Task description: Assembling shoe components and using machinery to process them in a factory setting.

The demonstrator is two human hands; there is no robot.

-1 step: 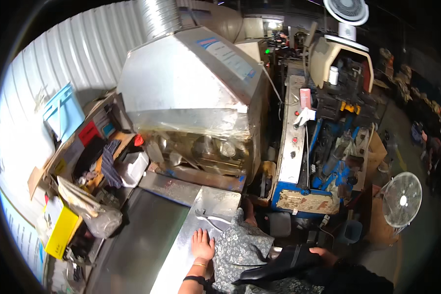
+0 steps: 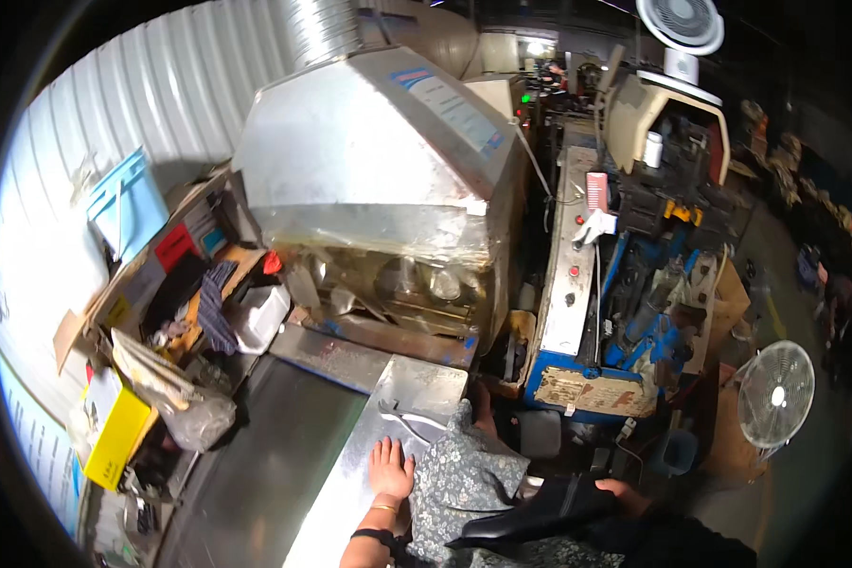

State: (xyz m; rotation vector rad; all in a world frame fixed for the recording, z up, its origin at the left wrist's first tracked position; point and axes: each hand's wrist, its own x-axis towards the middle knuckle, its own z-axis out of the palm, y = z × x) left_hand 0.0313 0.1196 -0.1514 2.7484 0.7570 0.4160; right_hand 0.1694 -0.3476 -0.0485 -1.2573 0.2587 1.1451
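My left hand (image 2: 390,470) lies flat, fingers stretched out, on the pale metal top (image 2: 343,502) beside the dark belt. A bent light-coloured strip (image 2: 409,417) lies on that top just beyond the fingertips. To the right, a black boot (image 2: 540,516), which looks like leather, rests across my lap on grey floral fabric (image 2: 459,478). My right hand (image 2: 620,494) is closed at the boot's right end; its thumb side shows and the other fingers are hidden.
A metal-hooded machine (image 2: 360,151) stands ahead, behind the dark belt (image 2: 265,464). Cluttered shelving with a yellow box (image 2: 115,431) borders the left. On the right are a blue-framed machine (image 2: 592,388) and a standing fan (image 2: 776,393).
The view has shifted slightly, so the surroundings sit a little differently. Both hands and the boot keep nearly the same places.
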